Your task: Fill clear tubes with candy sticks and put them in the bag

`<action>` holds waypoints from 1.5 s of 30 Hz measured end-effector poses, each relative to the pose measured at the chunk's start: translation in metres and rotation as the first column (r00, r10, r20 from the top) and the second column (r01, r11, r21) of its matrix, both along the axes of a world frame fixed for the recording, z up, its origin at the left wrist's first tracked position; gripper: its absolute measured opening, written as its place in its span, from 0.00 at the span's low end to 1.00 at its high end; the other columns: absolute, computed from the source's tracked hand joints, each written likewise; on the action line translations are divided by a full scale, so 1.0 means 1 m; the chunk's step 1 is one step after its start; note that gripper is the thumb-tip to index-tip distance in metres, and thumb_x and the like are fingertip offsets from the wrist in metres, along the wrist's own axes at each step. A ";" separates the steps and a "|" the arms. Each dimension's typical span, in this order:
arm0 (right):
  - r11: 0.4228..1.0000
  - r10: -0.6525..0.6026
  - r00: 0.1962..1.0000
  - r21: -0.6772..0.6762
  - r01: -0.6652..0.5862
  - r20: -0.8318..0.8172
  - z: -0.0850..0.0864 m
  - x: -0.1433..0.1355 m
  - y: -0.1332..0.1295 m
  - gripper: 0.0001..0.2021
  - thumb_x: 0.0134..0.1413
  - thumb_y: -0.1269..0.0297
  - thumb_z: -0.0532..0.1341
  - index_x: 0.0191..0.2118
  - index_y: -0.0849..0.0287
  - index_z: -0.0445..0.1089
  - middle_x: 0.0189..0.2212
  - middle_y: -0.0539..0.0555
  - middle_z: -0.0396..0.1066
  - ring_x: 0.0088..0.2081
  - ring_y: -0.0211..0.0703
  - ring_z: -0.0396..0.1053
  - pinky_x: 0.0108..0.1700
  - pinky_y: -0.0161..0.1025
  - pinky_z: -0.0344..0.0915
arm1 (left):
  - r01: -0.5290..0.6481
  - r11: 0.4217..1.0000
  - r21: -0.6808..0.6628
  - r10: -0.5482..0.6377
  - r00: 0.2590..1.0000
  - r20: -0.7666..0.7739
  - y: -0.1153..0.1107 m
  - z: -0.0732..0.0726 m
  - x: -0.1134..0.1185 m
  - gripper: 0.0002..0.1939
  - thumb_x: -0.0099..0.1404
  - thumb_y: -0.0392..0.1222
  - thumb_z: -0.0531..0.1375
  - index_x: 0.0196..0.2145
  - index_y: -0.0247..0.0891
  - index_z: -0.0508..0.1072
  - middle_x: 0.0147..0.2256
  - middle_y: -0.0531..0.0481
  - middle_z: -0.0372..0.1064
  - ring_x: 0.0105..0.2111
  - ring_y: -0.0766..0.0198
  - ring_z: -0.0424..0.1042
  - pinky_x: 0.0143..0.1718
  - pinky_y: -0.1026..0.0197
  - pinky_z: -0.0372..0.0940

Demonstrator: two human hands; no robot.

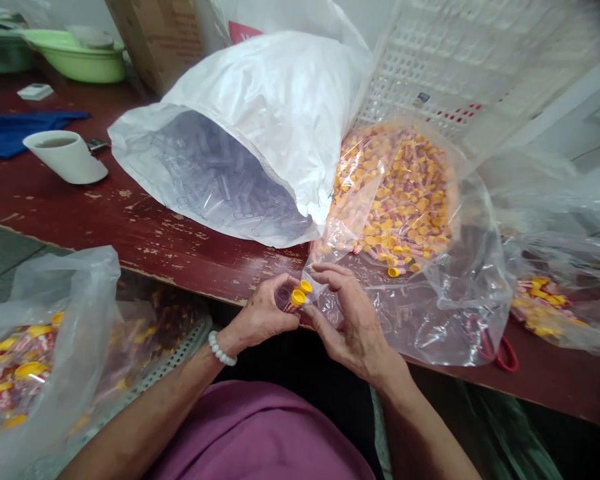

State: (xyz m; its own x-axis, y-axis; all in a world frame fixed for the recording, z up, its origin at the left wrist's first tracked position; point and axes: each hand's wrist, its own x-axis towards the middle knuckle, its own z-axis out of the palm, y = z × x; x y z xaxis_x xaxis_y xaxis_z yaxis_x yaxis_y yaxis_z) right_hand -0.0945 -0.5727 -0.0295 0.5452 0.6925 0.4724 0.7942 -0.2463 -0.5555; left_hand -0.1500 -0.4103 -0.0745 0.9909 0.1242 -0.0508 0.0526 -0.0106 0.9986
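Note:
My left hand [273, 308] is closed around small clear tubes [283, 294] and yellow-capped pieces [299, 297], in front of the table edge. Just to the right, my right hand [347, 313] has its fingers apart, with the thumb near the yellow caps; nothing shows in its grasp. Beyond the hands, a white sack [270, 100] lies with its mouth open, showing many clear tubes [225, 173]. A clear plastic bag [430, 320] with a heap of yellow-capped pink pieces [410, 193] lies right of the sack.
A white cup [67, 157] and blue cloth [25, 130] are on the red table [125, 227] at left. Green basin [80, 57] behind. White crate [445, 73] at back right. Filled bags stand lower left [75, 333] and right [570, 293]. Red scissor handles [507, 355] lie near the edge.

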 end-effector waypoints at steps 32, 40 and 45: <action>0.769 -0.528 0.847 -0.389 0.507 0.060 -0.068 0.143 0.015 0.14 0.53 0.73 0.54 0.45 0.67 0.69 0.44 0.69 0.68 0.46 0.55 0.66 0.47 0.47 0.60 | -0.180 0.935 -0.307 0.131 0.976 -0.172 0.003 0.004 -0.001 0.20 0.45 0.31 0.65 0.36 0.36 0.64 0.29 0.55 0.68 0.22 0.69 0.67 0.24 0.64 0.64; 0.827 -0.562 0.799 -0.181 0.533 -0.214 -0.044 0.085 -0.018 0.13 0.61 0.59 0.49 0.46 0.62 0.61 0.30 0.53 0.67 0.31 0.39 0.67 0.34 0.37 0.65 | -0.107 0.994 0.000 0.107 0.994 -0.019 0.004 -0.012 -0.003 0.18 0.47 0.30 0.63 0.37 0.36 0.66 0.32 0.51 0.69 0.31 0.66 0.69 0.31 0.65 0.63; 0.872 -0.180 0.843 0.315 0.375 -0.507 -0.016 0.016 0.001 0.08 0.56 0.59 0.58 0.40 0.55 0.61 0.29 0.48 0.65 0.28 0.34 0.64 0.30 0.32 0.63 | 0.023 0.998 0.062 -0.022 1.000 -0.010 -0.004 -0.005 -0.007 0.18 0.47 0.28 0.60 0.38 0.35 0.65 0.30 0.54 0.65 0.26 0.71 0.62 0.27 0.68 0.59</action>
State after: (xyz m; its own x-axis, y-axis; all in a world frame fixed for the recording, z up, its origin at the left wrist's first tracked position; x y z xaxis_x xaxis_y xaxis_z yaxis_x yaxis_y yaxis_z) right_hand -0.0786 -0.5718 -0.0452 0.9016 0.2904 0.3206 0.3629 -0.1047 -0.9259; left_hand -0.1565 -0.4147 -0.0794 0.9930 0.1053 -0.0529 0.0608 -0.0736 0.9954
